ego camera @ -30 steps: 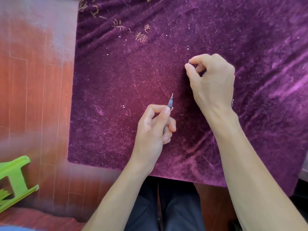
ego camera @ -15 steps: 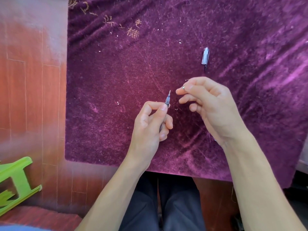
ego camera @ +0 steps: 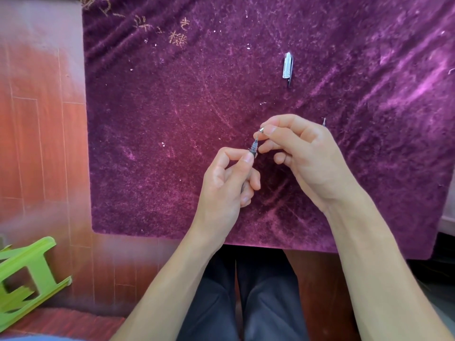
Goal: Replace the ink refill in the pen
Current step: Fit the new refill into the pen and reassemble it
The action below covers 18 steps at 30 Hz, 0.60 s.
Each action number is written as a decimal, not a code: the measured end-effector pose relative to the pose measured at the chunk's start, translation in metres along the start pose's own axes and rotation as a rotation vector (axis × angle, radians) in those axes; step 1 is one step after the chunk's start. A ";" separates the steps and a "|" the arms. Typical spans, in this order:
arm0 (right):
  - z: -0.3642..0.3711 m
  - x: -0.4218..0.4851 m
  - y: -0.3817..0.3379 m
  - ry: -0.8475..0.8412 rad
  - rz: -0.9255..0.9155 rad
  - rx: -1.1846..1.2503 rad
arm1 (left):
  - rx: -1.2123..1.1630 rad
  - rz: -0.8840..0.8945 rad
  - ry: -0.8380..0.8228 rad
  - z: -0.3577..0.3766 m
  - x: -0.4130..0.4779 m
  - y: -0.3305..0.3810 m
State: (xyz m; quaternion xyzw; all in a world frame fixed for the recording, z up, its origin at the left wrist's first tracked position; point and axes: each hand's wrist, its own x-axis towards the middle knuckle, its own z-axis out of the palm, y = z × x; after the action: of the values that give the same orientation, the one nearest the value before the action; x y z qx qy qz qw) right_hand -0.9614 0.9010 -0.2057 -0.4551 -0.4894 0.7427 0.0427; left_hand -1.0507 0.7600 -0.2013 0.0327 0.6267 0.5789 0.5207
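Fingers of the left hand (ego camera: pixel 222 185) curl shut round the slim grey translucent pen barrel (ego camera: pixel 253 146), thumb and forefinger pinching it just below its exposed end; most of the barrel is hidden inside the fist; barrel tilts up and slightly right, held above the cloth; right hand (ego camera: pixel 305 158) pinches a small silver metal tip piece (ego camera: pixel 261 130) between thumb and forefinger, the other fingers loosely bent and apart; tip piece sits right at the top end of the barrel, over the thin point that sticks out; whether it is seated or just touching, cannot tell; both hands close together, fingertips almost meeting, near centre of the wrinkled purple velvet cloth (ego camera: pixel 172 124); clear plastic pen cap with dark clip (ego camera: pixel 287 66) lies flat on the cloth, well apart, up and right of the hands; thin pointed sliver (ego camera: pixel 324 121) shows just behind the right hand, too small to identify; open cloth all round the hands, widest to the left and top; cloth's near edge lies below the wrists, left edge meets red-brown wooden floor (ego camera: pixel 37 143); green plastic stool (ego camera: pixel 24 274) at lower left, far off; dark trousers (ego camera: pixel 246 303) under the near edge.
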 end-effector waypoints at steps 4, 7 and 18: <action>-0.007 -0.001 -0.002 -0.025 -0.005 -0.050 | 0.007 0.004 -0.004 0.004 -0.002 -0.001; -0.014 -0.001 -0.004 -0.055 -0.017 -0.132 | 0.012 0.007 -0.013 0.006 -0.003 -0.003; -0.034 0.011 -0.026 -0.260 -0.070 -0.427 | 0.001 0.005 -0.028 0.015 -0.007 -0.004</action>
State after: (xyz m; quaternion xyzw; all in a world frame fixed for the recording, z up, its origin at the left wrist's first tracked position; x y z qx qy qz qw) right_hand -0.9531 0.9437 -0.1966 -0.3373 -0.6521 0.6727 -0.0921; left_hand -1.0349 0.7647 -0.1974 0.0426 0.6196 0.5792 0.5280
